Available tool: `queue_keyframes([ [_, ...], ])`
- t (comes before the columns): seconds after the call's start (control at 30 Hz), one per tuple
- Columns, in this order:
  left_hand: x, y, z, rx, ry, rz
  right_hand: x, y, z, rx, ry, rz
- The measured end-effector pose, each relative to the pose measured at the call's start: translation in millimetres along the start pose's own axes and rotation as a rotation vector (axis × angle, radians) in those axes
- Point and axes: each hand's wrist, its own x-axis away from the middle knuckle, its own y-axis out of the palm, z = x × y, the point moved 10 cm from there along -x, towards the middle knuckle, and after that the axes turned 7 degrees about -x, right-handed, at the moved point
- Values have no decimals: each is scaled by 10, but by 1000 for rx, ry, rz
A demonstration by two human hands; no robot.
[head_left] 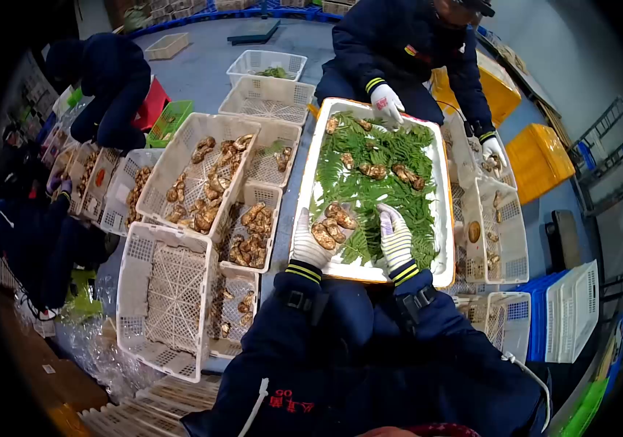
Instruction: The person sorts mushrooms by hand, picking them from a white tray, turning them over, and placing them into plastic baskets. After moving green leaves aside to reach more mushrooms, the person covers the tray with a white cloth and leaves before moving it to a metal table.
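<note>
A white foam box [439,273] lined with green fern leaves [417,211] lies in front of me, with several brown mushrooms [373,171] spread on the leaves. My left hand [310,240], in a striped white glove, holds a clear bag of mushrooms [333,226] over the box's near left part. My right hand [396,237], gloved the same way, is over the near leaves with its fingers partly bent; nothing shows in it. Across the box, a co-worker's gloved hand [386,102] touches the far rim.
White crates of mushrooms [202,175] stand at the left, beside an empty-looking crate [173,291]. More crates [501,233] and yellow boxes [541,160] are at the right. A co-worker [406,51] sits opposite; other people crouch at the far left.
</note>
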Motion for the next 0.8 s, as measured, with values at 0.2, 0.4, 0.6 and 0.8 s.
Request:
queue_keyframes([
  [0.2,7,-75,5,-73,9,26,53,141,-395,62,-149,-54],
  [0.4,-10,-155,-64,-266,-1,110,67,559,-473,359,-181,-376],
  [0.6,69,-22,-198,-252,-31,93,103,-401,34,-234,358,-151],
  [0.8,-26,-166,-142,-247,-43,71,1182,-3194,1199,-443,423,630],
])
